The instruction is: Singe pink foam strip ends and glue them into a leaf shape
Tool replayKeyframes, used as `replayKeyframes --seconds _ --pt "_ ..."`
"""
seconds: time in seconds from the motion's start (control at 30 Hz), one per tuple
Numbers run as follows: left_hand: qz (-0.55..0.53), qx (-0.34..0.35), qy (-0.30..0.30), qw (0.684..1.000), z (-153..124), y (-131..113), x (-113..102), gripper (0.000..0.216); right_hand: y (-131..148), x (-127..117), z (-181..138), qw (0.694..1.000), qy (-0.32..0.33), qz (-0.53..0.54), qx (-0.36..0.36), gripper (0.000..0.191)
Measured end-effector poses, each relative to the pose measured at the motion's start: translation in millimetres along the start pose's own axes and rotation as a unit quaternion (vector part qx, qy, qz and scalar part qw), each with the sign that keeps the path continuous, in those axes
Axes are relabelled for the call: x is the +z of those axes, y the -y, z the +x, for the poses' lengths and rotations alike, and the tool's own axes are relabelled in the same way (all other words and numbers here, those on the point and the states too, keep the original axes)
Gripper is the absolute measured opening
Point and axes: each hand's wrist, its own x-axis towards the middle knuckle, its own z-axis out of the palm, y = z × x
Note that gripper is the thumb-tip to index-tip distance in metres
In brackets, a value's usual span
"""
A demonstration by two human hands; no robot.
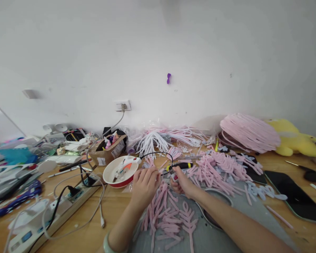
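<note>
My left hand (145,183) is closed, with its fingers curled and together in front of the bowl; whatever it holds is hidden. My right hand (183,182) is wrapped round a small whitish object with a pink mark (175,177), whose kind I cannot make out. A black cord (158,152) arches from a white piece with a red switch (135,160) at the bowl and comes down by my right hand. A yellow-and-black handle (183,165) lies just behind that hand. Beneath both hands are pink fuzzy stems (163,203), some twisted into a leaf-like branch (189,223).
A cream bowl with a red base (107,175) holds small tools. On the left lie a power strip (65,207), cables and a blue glue gun (21,198). More pink stems (221,168), a phone (296,195) and a yellow plush toy (292,137) are on the right.
</note>
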Motion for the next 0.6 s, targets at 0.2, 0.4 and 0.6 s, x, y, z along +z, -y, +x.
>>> replayKeyframes --seconds 0.2,0.4,0.6 --pt "-0.03 -0.01 0.017 0.999 -4.6 -2.5 2.9 0.016 -0.9 0.7 1.0 1.0 0.005 -0.006 -0.004 0.052" --pt "-0.014 0.012 0.015 1.0 -6.7 -0.5 6.5 0.016 -0.6 3.1 -1.0 1.0 0.004 -0.011 -0.014 0.051" --pt "-0.045 0.001 0.027 0.999 -7.1 -2.8 5.8 0.016 -2.0 1.6 1.0 1.0 0.005 -0.008 -0.014 0.054"
